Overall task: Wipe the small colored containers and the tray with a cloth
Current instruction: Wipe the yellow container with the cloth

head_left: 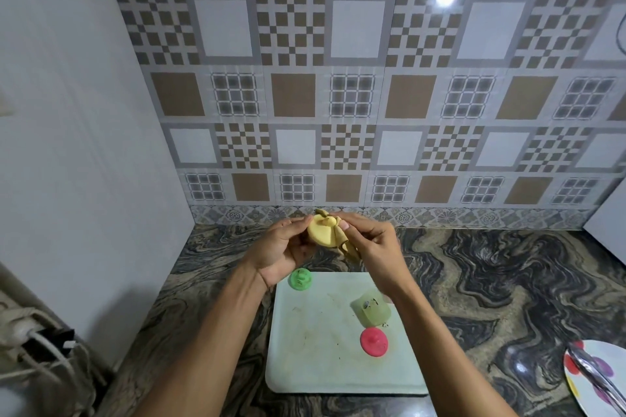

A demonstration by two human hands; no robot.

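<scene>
Yellow container (321, 234) is held up above the tray (321, 372), clamped between the curled fingers (298, 222) of the left hand (283, 249). From the opposite side the right hand (376, 249) pinches a bunched cloth (346, 246) against its face and rim. Wiping this piece looks to be the step in hand. Below the fingers, a green piece (300, 278), a pale container (371, 310) and a red piece (373, 342) lie on the soiled tray. The next move probably calls for setting the yellow one down and lifting another.
</scene>
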